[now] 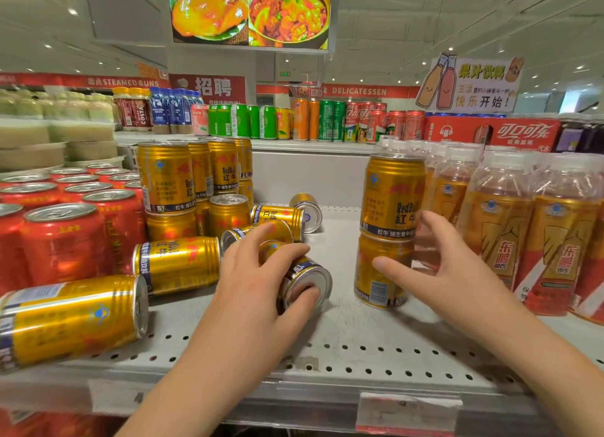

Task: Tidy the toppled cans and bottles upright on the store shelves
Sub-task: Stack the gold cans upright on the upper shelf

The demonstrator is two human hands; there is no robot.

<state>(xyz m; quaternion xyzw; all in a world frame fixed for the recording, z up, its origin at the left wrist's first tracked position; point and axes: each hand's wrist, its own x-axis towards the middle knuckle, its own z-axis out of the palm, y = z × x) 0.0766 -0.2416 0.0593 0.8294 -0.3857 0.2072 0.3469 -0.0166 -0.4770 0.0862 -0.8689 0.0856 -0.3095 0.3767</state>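
- The left hand [251, 283] has its grip clamped on a toppled gold Red Bull can [302, 278] lying on the perforated shelf [359, 355], thumb across the can's end.
- The right hand [447, 273] has its grip apart, fingers spread just beside a two-high stack of upright Red Bull cans [389, 230].
- Beyond and left of the left grip, more toppled cans [178, 263] lie.
- Right of the right grip stand amber drink bottles [500, 227].

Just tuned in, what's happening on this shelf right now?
A person is tidying gold cans. The left hand grips a toppled can lying on the shelf; the right hand is open beside a two-high stack of upright cans. Several more cans lie on their sides at left.
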